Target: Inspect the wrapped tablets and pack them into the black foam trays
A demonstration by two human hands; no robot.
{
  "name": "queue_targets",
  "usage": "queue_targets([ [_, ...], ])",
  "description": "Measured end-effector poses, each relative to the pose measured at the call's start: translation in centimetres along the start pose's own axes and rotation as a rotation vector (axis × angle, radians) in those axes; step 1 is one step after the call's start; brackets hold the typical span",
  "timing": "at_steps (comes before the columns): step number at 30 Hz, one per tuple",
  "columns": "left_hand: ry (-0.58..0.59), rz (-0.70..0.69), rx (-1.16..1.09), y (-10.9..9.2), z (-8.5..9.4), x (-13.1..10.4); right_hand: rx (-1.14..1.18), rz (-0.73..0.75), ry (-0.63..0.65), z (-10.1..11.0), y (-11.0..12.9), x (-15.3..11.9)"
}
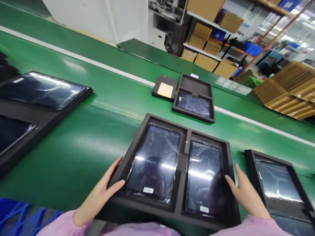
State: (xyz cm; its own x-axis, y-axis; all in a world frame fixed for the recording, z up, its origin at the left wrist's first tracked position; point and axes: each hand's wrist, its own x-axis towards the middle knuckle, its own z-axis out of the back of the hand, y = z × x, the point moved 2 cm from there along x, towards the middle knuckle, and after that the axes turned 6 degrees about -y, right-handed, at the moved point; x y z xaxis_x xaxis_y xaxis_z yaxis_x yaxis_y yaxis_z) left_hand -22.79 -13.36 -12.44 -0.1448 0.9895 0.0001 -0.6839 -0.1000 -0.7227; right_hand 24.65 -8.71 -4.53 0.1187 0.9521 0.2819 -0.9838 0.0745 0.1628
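Note:
Before me is a black foam tray (182,196) with two compartments. One flat dark screen panel (155,160) lies in the left compartment and another screen panel (204,177) in the right, both in shiny clear film with a small white label at the near end. My left hand (100,191) grips the tray's left rim, thumb on top and fingers down the outer side. At the right rim, my right hand (247,193) has its thumb over the edge and its fingers along the outside. Both hands' undersides are partly hidden.
More foam trays with screens stand on the green bench (73,144): a large tray (56,123) at left, a tray (267,200) at right, a smaller tray (194,88) beyond. Beside that lies a dark pad (169,80) with a yellowish piece. Cardboard dividers (290,88) stand at far right.

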Motion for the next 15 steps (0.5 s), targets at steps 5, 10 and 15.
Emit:
queue_targets([
  [5, 0.011, -0.207, 0.09, -1.8, 0.8, -1.8, 0.108, 0.294, -0.011, 2.4, 10.0, 0.9],
  [10, 0.118, -0.456, 0.208, -2.9, 1.9, 0.0, 0.224, 0.461, 0.135, 0.5, 16.9, -2.4],
  [15, 0.084, -0.584, 0.461, -4.9, 2.9, 1.0, 0.472, 0.314, 0.102, -1.6, 16.7, -3.1],
])
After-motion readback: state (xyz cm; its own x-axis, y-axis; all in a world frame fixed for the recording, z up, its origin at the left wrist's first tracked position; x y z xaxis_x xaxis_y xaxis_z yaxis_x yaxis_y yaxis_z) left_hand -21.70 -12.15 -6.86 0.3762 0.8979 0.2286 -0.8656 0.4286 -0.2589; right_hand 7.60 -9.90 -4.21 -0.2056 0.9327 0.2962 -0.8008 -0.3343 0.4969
